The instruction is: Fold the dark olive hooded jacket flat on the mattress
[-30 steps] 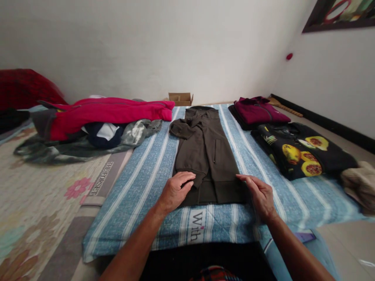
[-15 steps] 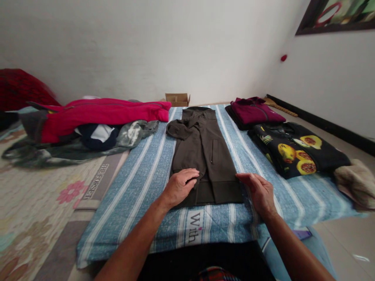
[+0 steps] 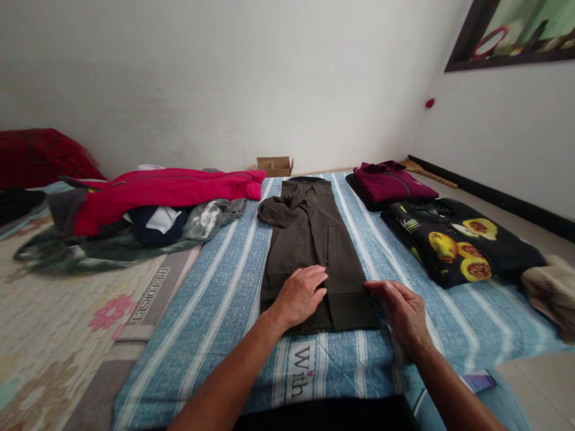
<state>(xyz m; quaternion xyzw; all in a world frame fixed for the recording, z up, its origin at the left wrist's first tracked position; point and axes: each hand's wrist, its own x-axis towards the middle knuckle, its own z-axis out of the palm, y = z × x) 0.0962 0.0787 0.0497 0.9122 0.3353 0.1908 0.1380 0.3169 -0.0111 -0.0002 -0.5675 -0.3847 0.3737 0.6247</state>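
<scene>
Since the earlier frame, the left hand (image 3: 300,295) had slid inward across the dark brown hoodie (image 3: 314,239), fingers flat and released. The right hand (image 3: 401,310), open, rested at its hem edge. On the striped blanket (image 3: 224,281) the hoodie lay narrowed lengthwise with sleeves folded in; crosswise folding seemingly remained.

To my left lay a loose heap of clothes topped by a red jacket (image 3: 166,188), over a grey-green garment (image 3: 112,245) and a flowered mat (image 3: 54,323). A small cardboard box (image 3: 275,165) stood against the white wall (image 3: 224,78). To my right sat a folded maroon garment (image 3: 390,182), just beyond it a black fruit-print garment (image 3: 462,239), and a beige cloth (image 3: 550,290) near the edge. A framed picture (image 3: 512,36) hung above.
</scene>
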